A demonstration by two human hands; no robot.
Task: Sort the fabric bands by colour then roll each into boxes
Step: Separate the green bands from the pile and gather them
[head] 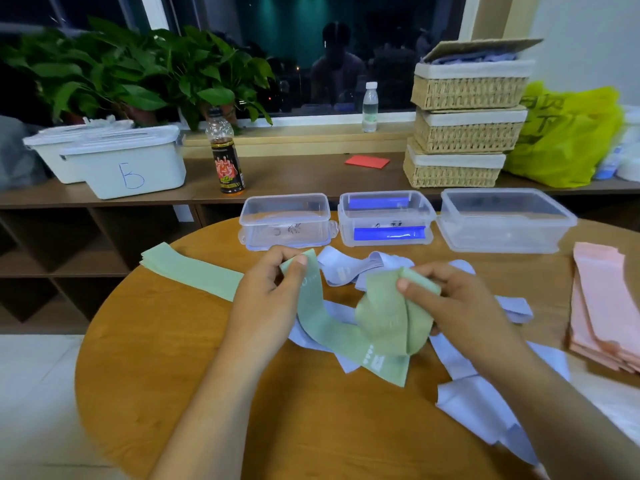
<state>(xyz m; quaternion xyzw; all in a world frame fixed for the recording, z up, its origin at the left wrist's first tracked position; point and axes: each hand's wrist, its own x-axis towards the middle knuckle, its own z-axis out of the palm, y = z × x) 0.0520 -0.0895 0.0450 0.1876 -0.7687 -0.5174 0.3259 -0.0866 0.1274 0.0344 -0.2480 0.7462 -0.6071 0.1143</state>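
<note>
The green band carries white print; lilac bands at five o'clock, pink bands at three, blue rolls at twelve.

- An office-like workroom, seen at night: the wide window is dark and mirrors the room.
- A low wooden cubby shelf beneath it carries lidded white storage bins, one marked "B", and stacked wicker baskets.
- Potted plants line the sill.
- A round wooden surface stands on a pale floor.

A green band curls above lavender bands, before clear boxes.
</note>
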